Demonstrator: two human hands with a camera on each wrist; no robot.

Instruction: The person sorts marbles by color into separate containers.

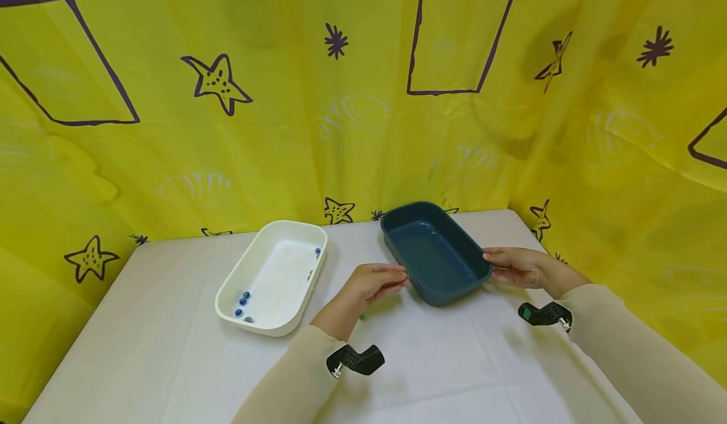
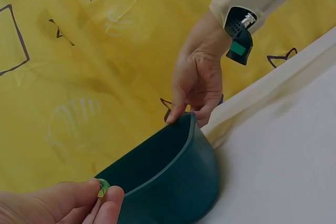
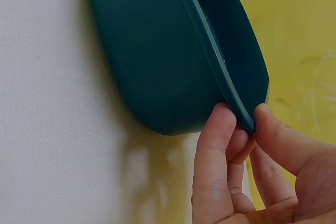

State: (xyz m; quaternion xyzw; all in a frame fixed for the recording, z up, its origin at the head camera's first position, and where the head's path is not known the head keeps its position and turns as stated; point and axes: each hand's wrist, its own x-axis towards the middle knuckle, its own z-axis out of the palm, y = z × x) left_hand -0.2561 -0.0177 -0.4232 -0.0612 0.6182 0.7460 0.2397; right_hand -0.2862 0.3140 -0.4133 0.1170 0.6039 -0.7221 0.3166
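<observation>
My left hand pinches a green marble between thumb and fingers, right beside the near left rim of a dark teal tray. The right hand grips that tray's rim at its right corner, thumb on the inside and fingers outside, as the right wrist view shows. Inside the teal tray lies one small green marble. On the table by my left wrist is another green marble, partly hidden behind the hand.
Left of the teal tray stands a white tray holding several marbles, mostly blue, such as a blue marble in its near corner. A white cloth covers the table. A yellow patterned curtain hangs close behind and to the right.
</observation>
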